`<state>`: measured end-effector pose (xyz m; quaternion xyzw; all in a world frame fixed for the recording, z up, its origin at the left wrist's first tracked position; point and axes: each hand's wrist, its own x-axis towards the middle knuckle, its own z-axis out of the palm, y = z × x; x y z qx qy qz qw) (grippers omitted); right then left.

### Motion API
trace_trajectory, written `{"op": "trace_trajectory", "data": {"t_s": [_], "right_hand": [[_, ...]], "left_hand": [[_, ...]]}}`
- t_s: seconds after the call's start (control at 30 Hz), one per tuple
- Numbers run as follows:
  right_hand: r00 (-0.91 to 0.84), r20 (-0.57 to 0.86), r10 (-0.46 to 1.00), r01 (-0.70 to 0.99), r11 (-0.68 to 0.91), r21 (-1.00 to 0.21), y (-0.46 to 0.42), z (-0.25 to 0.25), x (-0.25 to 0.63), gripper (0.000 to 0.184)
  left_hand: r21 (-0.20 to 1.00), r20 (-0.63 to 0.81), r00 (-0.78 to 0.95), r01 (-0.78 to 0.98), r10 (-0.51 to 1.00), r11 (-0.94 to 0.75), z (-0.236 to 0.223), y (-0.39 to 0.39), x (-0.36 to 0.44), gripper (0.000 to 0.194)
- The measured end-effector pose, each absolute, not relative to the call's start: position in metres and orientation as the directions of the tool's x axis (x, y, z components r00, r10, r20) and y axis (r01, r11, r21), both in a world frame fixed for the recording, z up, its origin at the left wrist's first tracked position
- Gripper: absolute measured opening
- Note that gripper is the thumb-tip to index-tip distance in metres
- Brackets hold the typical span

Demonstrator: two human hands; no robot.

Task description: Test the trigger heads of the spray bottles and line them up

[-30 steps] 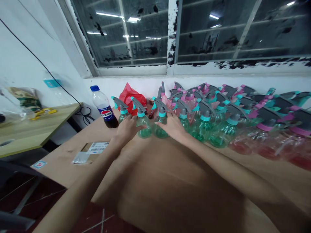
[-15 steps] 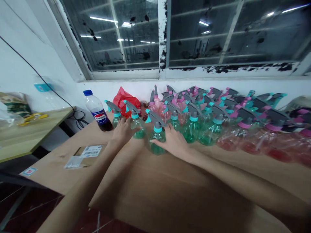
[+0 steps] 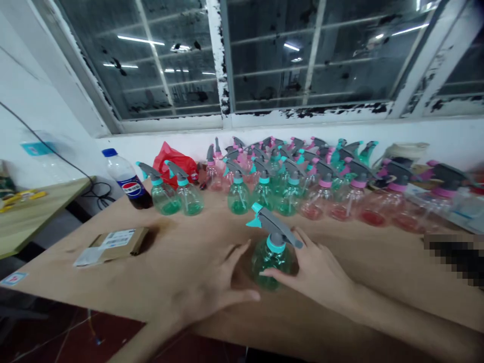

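A green spray bottle [image 3: 270, 256] with a grey trigger head and teal collar stands on the brown table [image 3: 181, 252], near me. My right hand [image 3: 317, 272] is wrapped round its right side. My left hand [image 3: 206, 285] lies on the table just left of the bottle, fingers spread, thumb towards it. Behind stand two more green spray bottles [image 3: 177, 194] and a crowd of green and pink spray bottles [image 3: 295, 186] along the wall.
A cola bottle [image 3: 126, 179] and a red plastic bag [image 3: 174, 161] stand at the back left. A small cardboard box [image 3: 111, 242] lies on the table's left part. A second table [image 3: 34, 206] is at the far left. The window runs above.
My right hand has pulled one green spray bottle out of the row towards me. My left hand has left the other bottle and come back beside it.
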<state>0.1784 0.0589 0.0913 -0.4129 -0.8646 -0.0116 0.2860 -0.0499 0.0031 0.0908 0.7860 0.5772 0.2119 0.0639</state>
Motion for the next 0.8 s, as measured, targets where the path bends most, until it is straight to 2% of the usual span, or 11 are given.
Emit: {"op": "trace_trajectory", "data": {"t_s": [0.1, 0.2, 0.27, 0.37, 0.47, 0.57, 0.7, 0.8], "right_hand": [[-0.496, 0.484, 0.721, 0.717, 0.654, -0.240, 0.051, 0.094, 0.205, 0.064], [-0.501, 0.467, 0.729, 0.689, 0.662, -0.295, 0.050, 0.100, 0.231, 0.060], [-0.511, 0.448, 0.734, 0.627, 0.674, -0.389, 0.055, 0.105, 0.248, 0.056], [-0.515, 0.402, 0.757, 0.476, 0.642, -0.600, 0.070, 0.115, 0.271, 0.053], [-0.494, 0.412, 0.766, 0.320, 0.600, -0.733, 0.084, 0.120, 0.284, 0.050], [-0.407, 0.445, 0.798, 0.228, 0.561, -0.796, 0.093, 0.119, 0.287, 0.036], [-0.289, 0.457, 0.841, 0.169, 0.515, -0.841, 0.099, 0.112, 0.284, 0.018], [-0.281, 0.486, 0.827, 0.161, 0.540, -0.826, 0.101, 0.108, 0.282, 0.014]], "left_hand": [[0.496, 0.141, 0.328, 0.793, 0.934, -0.353, 0.083, -0.005, -0.002, 0.091], [0.608, 0.141, 0.313, 0.721, 0.939, -0.332, 0.082, 0.003, 0.030, 0.084], [0.640, 0.161, 0.334, 0.681, 0.929, -0.356, 0.083, 0.012, 0.045, 0.078], [0.645, 0.182, 0.396, 0.643, 0.900, -0.413, 0.084, 0.025, 0.068, 0.074], [0.632, 0.167, 0.421, 0.648, 0.891, -0.425, 0.084, 0.037, 0.089, 0.071], [0.634, 0.128, 0.459, 0.644, 0.879, -0.428, 0.086, 0.051, 0.105, 0.075], [0.598, 0.115, 0.564, 0.618, 0.818, -0.510, 0.086, 0.070, 0.107, 0.099], [0.536, 0.104, 0.623, 0.622, 0.776, -0.571, 0.079, 0.080, 0.091, 0.091]]}}
